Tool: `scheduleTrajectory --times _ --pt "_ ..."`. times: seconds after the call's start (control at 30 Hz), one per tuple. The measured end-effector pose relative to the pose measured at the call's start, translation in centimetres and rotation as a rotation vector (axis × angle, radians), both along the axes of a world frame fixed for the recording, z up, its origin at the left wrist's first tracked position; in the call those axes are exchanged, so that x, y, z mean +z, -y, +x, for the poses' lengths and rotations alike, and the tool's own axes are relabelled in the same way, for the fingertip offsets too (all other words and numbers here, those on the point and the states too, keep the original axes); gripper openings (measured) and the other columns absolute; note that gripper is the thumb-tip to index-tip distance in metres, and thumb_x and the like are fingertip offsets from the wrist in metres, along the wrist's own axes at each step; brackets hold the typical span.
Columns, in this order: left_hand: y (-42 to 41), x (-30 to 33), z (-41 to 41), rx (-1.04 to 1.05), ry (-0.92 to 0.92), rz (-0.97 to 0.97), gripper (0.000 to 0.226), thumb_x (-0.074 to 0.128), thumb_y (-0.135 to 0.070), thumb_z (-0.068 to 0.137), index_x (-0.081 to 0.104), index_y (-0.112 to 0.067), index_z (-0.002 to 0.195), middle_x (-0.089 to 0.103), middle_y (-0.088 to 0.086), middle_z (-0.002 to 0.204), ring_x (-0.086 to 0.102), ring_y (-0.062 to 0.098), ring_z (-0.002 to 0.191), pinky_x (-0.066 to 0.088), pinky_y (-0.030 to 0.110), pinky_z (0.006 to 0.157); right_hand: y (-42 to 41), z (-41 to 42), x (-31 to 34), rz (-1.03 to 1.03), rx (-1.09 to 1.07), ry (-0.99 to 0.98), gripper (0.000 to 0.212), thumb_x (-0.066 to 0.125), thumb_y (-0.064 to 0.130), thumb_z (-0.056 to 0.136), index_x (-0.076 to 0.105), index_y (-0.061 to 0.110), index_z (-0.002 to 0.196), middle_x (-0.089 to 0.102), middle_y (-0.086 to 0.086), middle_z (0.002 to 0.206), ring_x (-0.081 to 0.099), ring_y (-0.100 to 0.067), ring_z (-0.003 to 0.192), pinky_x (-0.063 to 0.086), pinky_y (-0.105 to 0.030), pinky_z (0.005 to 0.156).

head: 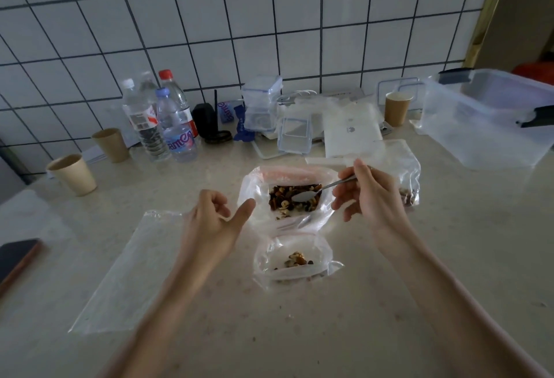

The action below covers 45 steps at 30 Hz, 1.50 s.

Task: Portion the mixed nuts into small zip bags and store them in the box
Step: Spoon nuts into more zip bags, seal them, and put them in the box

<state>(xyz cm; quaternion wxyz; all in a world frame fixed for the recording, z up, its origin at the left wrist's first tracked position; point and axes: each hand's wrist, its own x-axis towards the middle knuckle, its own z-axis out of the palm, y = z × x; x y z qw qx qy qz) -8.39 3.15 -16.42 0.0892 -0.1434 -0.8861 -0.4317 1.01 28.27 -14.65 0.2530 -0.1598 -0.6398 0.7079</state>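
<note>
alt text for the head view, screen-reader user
The right hand holds a spoon over an open bag of mixed nuts; the left hand rests open beside it. A small zip bag nearer the person holds a few nuts.

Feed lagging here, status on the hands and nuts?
Right hand holds spoon over big nut bag. Left hand open, beside it. Small bag barely filled. Nothing blocking.

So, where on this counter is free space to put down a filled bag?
Bare counter lies right of the small bag, before the plastic box. More lies nearest the camera. The back, from bottles to containers, is crowded.
</note>
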Motion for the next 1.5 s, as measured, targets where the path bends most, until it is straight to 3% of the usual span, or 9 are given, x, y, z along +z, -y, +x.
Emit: scheduleTrajectory --times 0.1,0.23,0.5,0.67,0.8,1.03,1.2,1.37,1.5 --pt "-1.0 0.7 -1.1 -0.008 0.169 -0.134 0.093 0.054 -0.086 0.075 0.047 -0.017 0.137 0.062 -0.008 0.111 0.064 0.016 0.102 0.053 0.039 0.089 0.2 0.0 0.0 0.021 0.03 0.081 0.042 0.041 0.033 0.112 0.065 0.004 0.095 0.076 -0.013 0.073 0.072 -0.029 0.062 0.049 -0.031 0.041" --pt "-3.3 0.2 -1.9 -0.099 0.26 -0.224 0.076 0.064 -0.074 0.084 0.056 -0.013 0.129 0.073 0.0 0.097 0.074 0.019 0.084 0.062 0.042 0.08 0.6 0.3 0.1 0.08 0.066 0.125 0.045 0.042 0.036 0.112 0.065 0.002 0.093 0.076 -0.017 0.073 0.074 -0.03 0.065 0.049 -0.032 0.044" --pt "-3.1 -1.7 -0.9 -0.159 0.118 -0.148 0.041 0.078 -0.047 0.083 0.057 -0.024 0.109 0.067 -0.007 0.095 0.066 0.014 0.084 0.061 0.047 0.077 0.9 0.0 -0.8 0.096 0.154 0.19 0.042 0.045 0.03 0.111 0.066 -0.001 0.093 0.078 -0.019 0.079 0.078 -0.034 0.072 0.053 -0.031 0.047" --pt "-2.9 -0.8 -0.1 -0.256 0.207 -0.008 0.084 0.079 -0.079 0.045 0.064 -0.028 0.11 0.072 -0.012 0.099 0.069 0.004 0.088 0.058 0.027 0.073 1.1 -0.2 -1.2 0.012 0.125 0.19 0.038 0.051 0.029 0.109 0.068 -0.002 0.098 0.079 -0.018 0.084 0.079 -0.033 0.077 0.057 -0.028 0.049" --pt "-2.8 -0.7 0.0 -0.251 0.247 0.039 0.087 0.083 -0.075 0.04 0.065 -0.03 0.112 0.073 -0.012 0.101 0.07 0.005 0.091 0.063 0.034 0.079 1.4 -0.2 -1.5 0.024 0.119 0.194 0.035 0.052 0.026 0.109 0.068 -0.002 0.098 0.079 -0.017 0.084 0.079 -0.035 0.078 0.058 -0.028 0.049" --pt "-2.7 -0.7 0.0 -0.253 0.312 0.09 0.07 0.087 -0.056 0.054 0.064 -0.031 0.115 0.074 -0.009 0.107 0.072 0.014 0.098 0.063 0.046 0.084 1.2 0.2 -0.8 -0.068 0.096 0.173 0.038 0.051 0.031 0.109 0.067 -0.002 0.098 0.078 -0.021 0.084 0.078 -0.037 0.075 0.057 -0.029 0.047" --pt "-2.6 -1.1 -0.2 -0.233 0.332 0.097 0.045 0.084 -0.024 0.071 0.06 -0.031 0.109 0.072 -0.001 0.105 0.072 0.021 0.094 0.063 0.053 0.081 1.9 0.2 -0.9 -0.034 0.173 0.217 0.039 0.053 0.029 0.108 0.065 -0.007 0.103 0.077 -0.023 0.083 0.078 -0.038 0.074 0.058 -0.031 0.049" --pt "-2.5 -1.1 -0.4 -0.256 0.362 0.138 0.041 0.083 -0.02 0.074 0.061 -0.026 0.108 0.075 -0.002 0.105 0.075 0.019 0.094 0.064 0.051 0.081 1.7 0.1 -1.2 -0.041 0.094 0.204 0.035 0.054 0.025 0.108 0.068 -0.006 0.1 0.079 -0.02 0.083 0.079 -0.035 0.075 0.058 -0.029 0.05" --pt "-2.7 -1.2 -0.5 -0.298 0.387 0.193 0.043 0.084 -0.017 0.078 0.062 -0.039 0.107 0.076 -0.015 0.095 0.075 0.004 0.082 0.066 0.037 0.076 1.6 0.0 -1.5 -0.069 0.038 0.191 0.03 0.055 0.021 0.108 0.069 -0.005 0.101 0.079 -0.018 0.083 0.079 -0.033 0.076 0.06 -0.029 0.051"
